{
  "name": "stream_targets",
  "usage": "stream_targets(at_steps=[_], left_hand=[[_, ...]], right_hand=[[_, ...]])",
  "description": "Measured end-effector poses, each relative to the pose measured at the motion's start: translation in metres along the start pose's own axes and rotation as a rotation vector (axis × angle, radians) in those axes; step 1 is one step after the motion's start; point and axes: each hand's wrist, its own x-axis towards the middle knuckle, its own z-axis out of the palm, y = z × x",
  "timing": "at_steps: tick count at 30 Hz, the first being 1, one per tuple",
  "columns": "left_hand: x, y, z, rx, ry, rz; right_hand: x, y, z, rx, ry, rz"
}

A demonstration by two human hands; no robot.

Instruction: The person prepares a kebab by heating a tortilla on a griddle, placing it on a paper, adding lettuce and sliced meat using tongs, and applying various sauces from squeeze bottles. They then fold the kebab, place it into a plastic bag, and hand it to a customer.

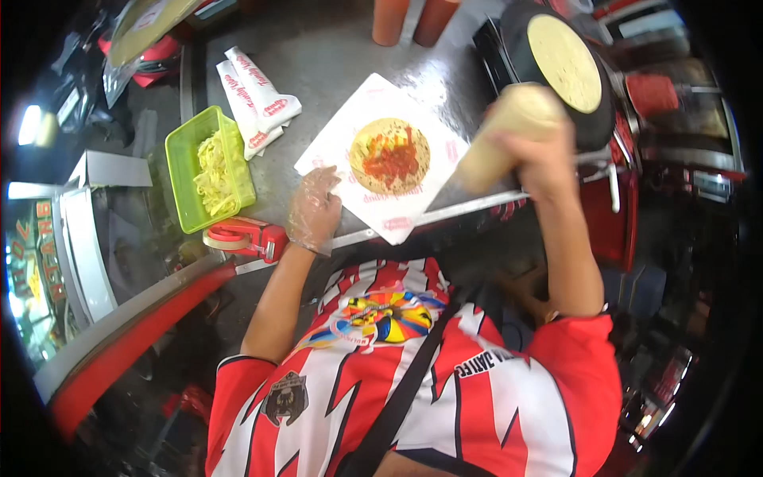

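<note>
A printed white paper sheet lies at an angle on the metal counter, one corner overhanging the front edge. On it rests a round flatbread topped with red sauce and pale shreds. My left hand, in a clear plastic glove, has curled fingers at the sheet's left edge; whether they pinch the paper is unclear. Blurred by motion, a pale squeeze bottle is gripped in my right hand, right of the sheet. Its tip is too blurred to make out.
Left stands a green plastic tub of shredded cabbage, beside a red tape dispenser. Wrapped rolls lie behind. A dark round griddle at right bears another flatbread. Orange-brown bottles stand at the back.
</note>
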Motion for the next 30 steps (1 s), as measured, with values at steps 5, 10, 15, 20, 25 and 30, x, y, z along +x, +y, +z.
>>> stream_targets(at_steps=[5,10,15,20,25,30], left_hand=[[0.005,0.014,0.002,0.023,-0.006,-0.032],[-0.004,0.003,0.004,-0.015,-0.013,-0.023],[-0.001,0.005,0.004,0.004,-0.006,-0.021],[0.003,0.003,0.004,-0.003,-0.001,-0.021],[0.002,0.004,0.004,0.0,0.007,-0.033],[0.002,0.007,0.002,0.013,-0.011,-0.017]], right_hand=[[-0.057,0.048,0.013,-0.138,-0.356,0.539],[-0.04,0.032,0.046,0.198,0.05,0.32],[-0.079,0.069,0.029,0.089,-0.285,0.816],[-0.09,0.079,0.03,0.189,-0.065,0.808],[-0.088,0.068,0.038,0.171,-0.065,0.818],[-0.077,0.055,0.041,0.159,-0.029,0.814]])
